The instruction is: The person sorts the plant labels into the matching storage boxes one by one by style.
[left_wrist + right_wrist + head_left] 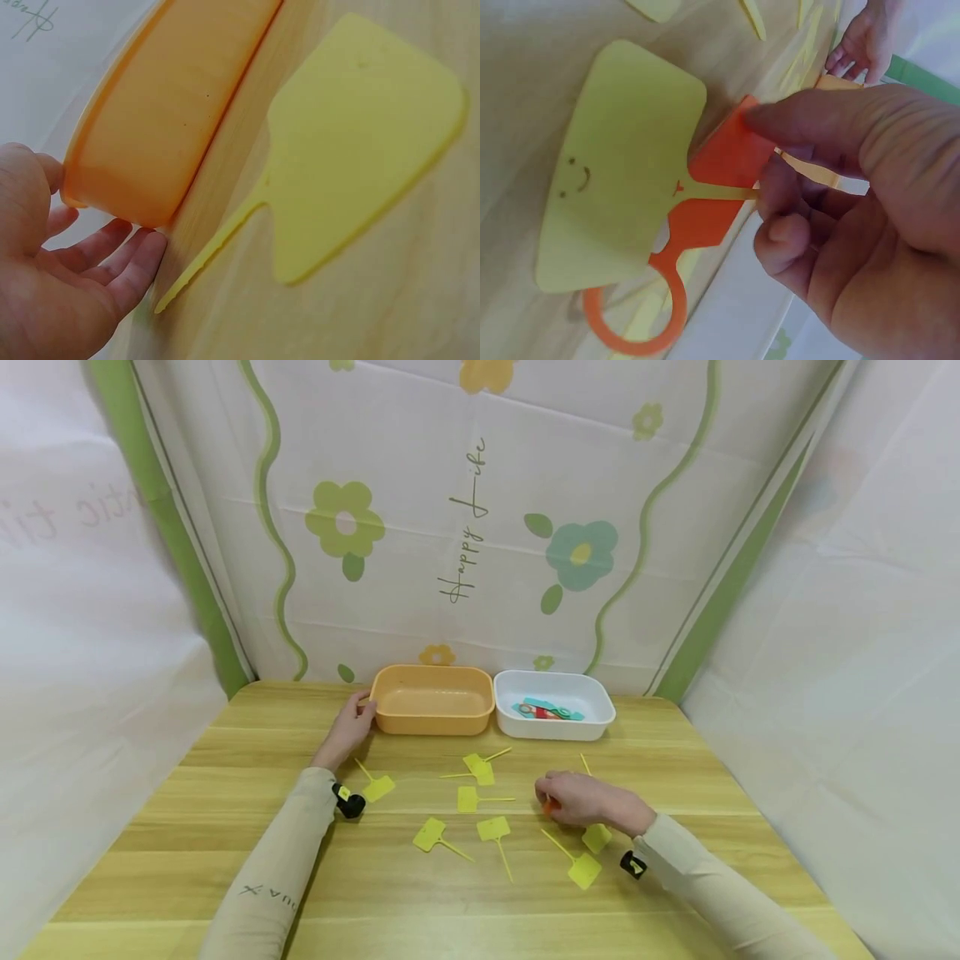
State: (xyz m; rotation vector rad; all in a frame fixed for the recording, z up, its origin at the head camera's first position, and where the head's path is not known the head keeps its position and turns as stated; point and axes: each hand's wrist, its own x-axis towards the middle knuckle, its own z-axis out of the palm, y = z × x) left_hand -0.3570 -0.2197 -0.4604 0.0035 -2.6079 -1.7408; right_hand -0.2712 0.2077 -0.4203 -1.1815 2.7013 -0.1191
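My left hand is at the left end of the orange bin, its loosely bent fingers touching the end wall with the thumb up by the rim. A yellow tag with a thin stem lies on the table beside that hand. Over the right side of the table, my right hand pinches an orange flat piece with a ring between thumb and fingers. Another yellow tag, marked with a small smiling face, overlaps the orange piece in the right wrist view. Its stem runs to the fingers there.
A white bin stands right beside the orange one, with several teal and red flat pieces inside. More yellow tags are scattered across the wooden table. Printed fabric hangs behind the table and at both sides.
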